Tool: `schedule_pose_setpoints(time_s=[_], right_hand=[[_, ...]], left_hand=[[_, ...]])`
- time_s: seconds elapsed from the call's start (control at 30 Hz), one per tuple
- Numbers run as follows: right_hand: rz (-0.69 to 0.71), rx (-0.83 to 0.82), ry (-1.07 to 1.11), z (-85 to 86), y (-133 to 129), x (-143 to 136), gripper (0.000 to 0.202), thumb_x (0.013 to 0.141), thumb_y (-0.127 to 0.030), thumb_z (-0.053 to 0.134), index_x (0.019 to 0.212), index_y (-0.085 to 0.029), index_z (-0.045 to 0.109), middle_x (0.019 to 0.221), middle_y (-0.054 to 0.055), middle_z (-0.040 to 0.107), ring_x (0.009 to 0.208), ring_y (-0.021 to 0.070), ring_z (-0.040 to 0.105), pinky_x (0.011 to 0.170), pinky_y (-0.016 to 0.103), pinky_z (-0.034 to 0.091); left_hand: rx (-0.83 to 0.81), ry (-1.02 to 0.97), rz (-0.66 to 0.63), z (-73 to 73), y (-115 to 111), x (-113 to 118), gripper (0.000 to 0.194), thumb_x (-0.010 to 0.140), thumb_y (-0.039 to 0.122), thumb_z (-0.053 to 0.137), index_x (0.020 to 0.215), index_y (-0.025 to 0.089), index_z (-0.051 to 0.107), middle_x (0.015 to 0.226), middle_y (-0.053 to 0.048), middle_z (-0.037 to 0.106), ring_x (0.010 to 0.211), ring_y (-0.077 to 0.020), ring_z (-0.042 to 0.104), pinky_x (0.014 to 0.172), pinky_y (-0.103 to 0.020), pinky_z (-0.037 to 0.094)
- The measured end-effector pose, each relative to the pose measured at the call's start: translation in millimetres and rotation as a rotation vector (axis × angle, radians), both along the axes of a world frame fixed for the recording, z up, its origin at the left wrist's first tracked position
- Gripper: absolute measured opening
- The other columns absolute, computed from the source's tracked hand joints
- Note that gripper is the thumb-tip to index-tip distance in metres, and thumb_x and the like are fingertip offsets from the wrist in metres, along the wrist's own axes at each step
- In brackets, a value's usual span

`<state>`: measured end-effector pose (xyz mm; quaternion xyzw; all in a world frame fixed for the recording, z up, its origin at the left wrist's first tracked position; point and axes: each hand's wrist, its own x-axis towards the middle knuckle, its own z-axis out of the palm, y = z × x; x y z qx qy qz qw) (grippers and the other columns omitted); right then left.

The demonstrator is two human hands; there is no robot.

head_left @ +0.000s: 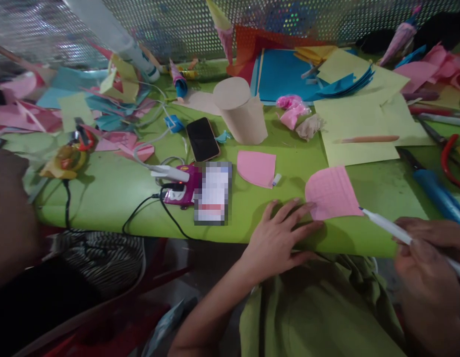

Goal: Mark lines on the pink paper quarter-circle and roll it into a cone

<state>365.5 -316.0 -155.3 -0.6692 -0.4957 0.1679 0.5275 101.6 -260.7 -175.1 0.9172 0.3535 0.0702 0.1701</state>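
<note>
A pink paper piece (331, 194) with a curved left edge lies on the green table (103, 183) in front of me. My left hand (284, 235) rests flat with spread fingers, its fingertips at the lower left edge of that paper. In my right hand (427, 248) is a white pen (389, 227), its tip at the lower right corner of the paper. A second pink piece (257, 168) lies to the left, with a small white bit (276, 179) at its corner.
Behind stand a beige cylinder (247, 116), yellow sheets (356, 134) and blue paper (278, 74). Two phones and a purple power socket (189, 186) with cables lie left. Pliers (438, 191) and scissors (447, 153) are at right. Another person's arm (14, 213) is far left.
</note>
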Motion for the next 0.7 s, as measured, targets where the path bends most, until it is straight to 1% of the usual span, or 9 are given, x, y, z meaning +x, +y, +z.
schedule_pose_setpoints(time_s=[0.07,0.1,0.17,0.27,0.4,0.57,0.7], right_hand=[[0.077,-0.023,-0.038,2.2,0,0,0.014,0.085,-0.042,0.074,0.078,-0.032,0.069,0.08,0.007,0.071,0.077,0.0299,0.072,0.067,0.048,0.057],[0.139,-0.041,-0.069,2.0,1,-1,0.011,0.086,-0.039,0.076,0.08,-0.031,0.071,0.081,0.006,0.073,0.077,0.0285,0.072,0.066,0.045,0.056],[0.264,-0.09,-0.145,-1.1,6,-7,0.005,0.088,-0.032,0.076,0.085,-0.03,0.072,0.082,0.003,0.074,0.073,0.0236,0.071,0.061,0.037,0.055],[0.367,-0.137,-0.178,-9.2,16,-18,0.007,0.091,-0.024,0.072,0.085,-0.028,0.069,0.076,-0.002,0.073,0.062,0.0163,0.066,0.054,0.028,0.05],[0.391,-0.131,-0.16,-15.6,24,-23,0.008,0.092,-0.023,0.07,0.084,-0.027,0.068,0.071,-0.004,0.071,0.056,0.0134,0.062,0.051,0.024,0.047],[0.41,-0.17,-0.156,-16.3,24,-20,0.01,0.092,-0.022,0.07,0.082,-0.025,0.068,0.069,-0.003,0.07,0.055,0.0133,0.062,0.049,0.024,0.045],[0.412,-0.204,-0.126,-19.0,24,-18,0.009,0.091,-0.025,0.071,0.083,-0.026,0.068,0.07,-0.004,0.069,0.056,0.0126,0.061,0.049,0.023,0.045]], left_hand=[[0.002,0.0,0.001,0.1,0,0,0.065,0.099,0.067,0.06,0.155,0.036,0.053,0.176,0.0,0.033,0.16,-0.0331,0.031,0.128,-0.061,0.023],[0.002,0.002,0.0,0.1,0,0,0.065,0.098,0.066,0.061,0.155,0.036,0.053,0.176,0.0,0.033,0.16,-0.0331,0.031,0.128,-0.061,0.024],[0.003,0.004,-0.005,-0.2,0,0,0.066,0.097,0.065,0.063,0.155,0.034,0.054,0.177,-0.001,0.031,0.16,-0.0332,0.031,0.128,-0.061,0.024],[0.01,0.006,-0.013,-1.3,0,-1,0.066,0.097,0.064,0.066,0.154,0.032,0.055,0.177,-0.002,0.031,0.16,-0.034,0.031,0.127,-0.062,0.025],[0.018,0.008,-0.021,-2.7,0,-2,0.065,0.098,0.067,0.061,0.153,0.033,0.056,0.177,-0.002,0.031,0.16,-0.0343,0.031,0.126,-0.062,0.026],[0.022,0.016,-0.024,-3.1,0,-3,0.064,0.1,0.07,0.055,0.152,0.034,0.056,0.177,0.0,0.03,0.16,-0.0333,0.031,0.126,-0.063,0.027],[0.028,0.014,-0.03,-3.2,1,-3,0.064,0.1,0.071,0.053,0.151,0.033,0.057,0.177,-0.001,0.029,0.16,-0.0336,0.031,0.127,-0.062,0.027]])
